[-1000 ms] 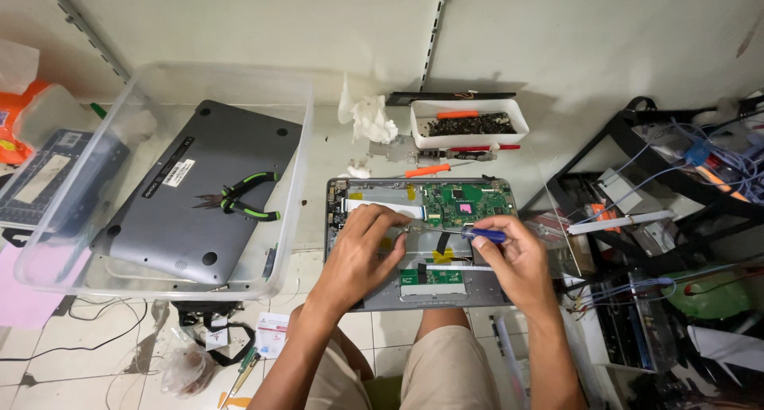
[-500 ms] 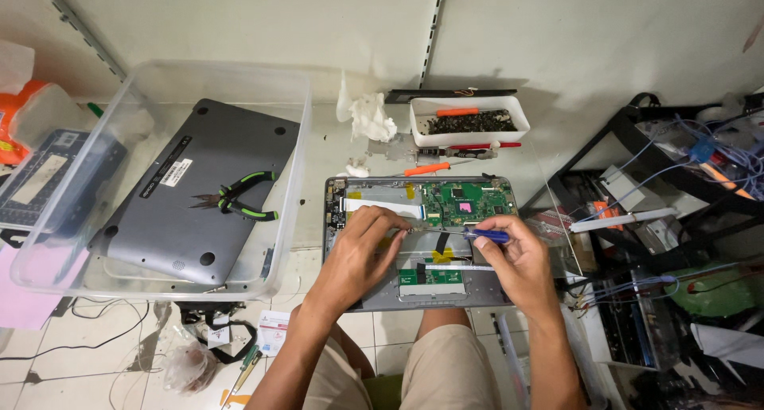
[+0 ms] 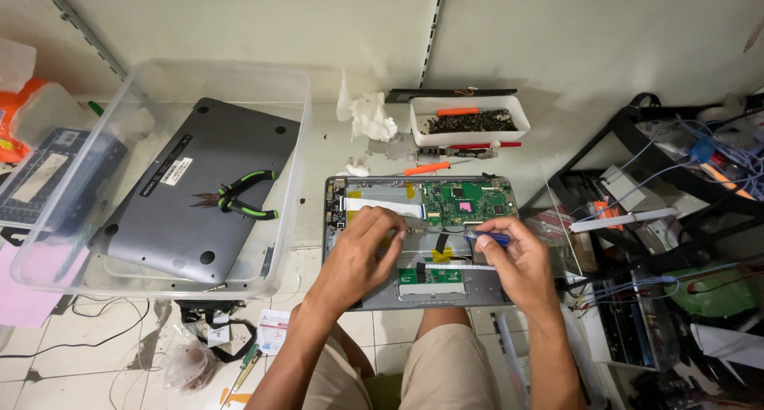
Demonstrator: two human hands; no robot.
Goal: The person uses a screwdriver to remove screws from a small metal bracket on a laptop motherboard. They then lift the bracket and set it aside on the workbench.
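An opened grey laptop base [image 3: 374, 299] lies in front of me with its green circuit board [image 3: 468, 201] and flat white ribbon cable [image 3: 382, 205] exposed. My left hand [image 3: 362, 255] rests on the middle of the chassis, fingertips pinching at a small part near the board's lower left edge. My right hand [image 3: 517, 259] grips a blue-handled screwdriver [image 3: 489, 237], its tip pointing left toward the same spot. A smaller green board [image 3: 434, 276] sits near the front edge between my hands.
A clear plastic bin [image 3: 159, 179] on the left holds a grey laptop bottom cover [image 3: 199, 187] with green-handled pliers [image 3: 243, 199] on it. A white tray of screws [image 3: 469, 120], orange and red screwdrivers and crumpled tissue [image 3: 370, 116] lie behind. A cluttered black rack [image 3: 660, 219] stands right.
Both hands stay on the laptop base; my left fingers have shifted slightly around the small part while the screwdriver remains at the same place.
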